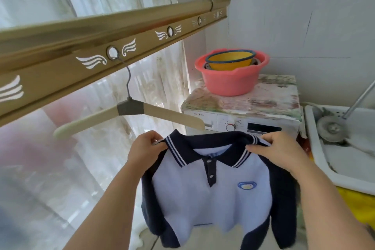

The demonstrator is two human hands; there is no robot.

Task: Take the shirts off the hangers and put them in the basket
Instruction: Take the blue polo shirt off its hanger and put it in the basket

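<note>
The polo shirt (211,191) hangs free just below the bare hanger (129,107), its shoulder line running side to side. The left grip (143,148) pinches one shoulder, the right grip (278,151) the other. A pink basin (231,84) stands beyond the hanger; no sure basket shows.

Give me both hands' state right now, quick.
Left hand: closed, pinching the polo shirt at its shoulder.
Right hand: closed, gripping the shirt's other shoulder by the collar.
</note>
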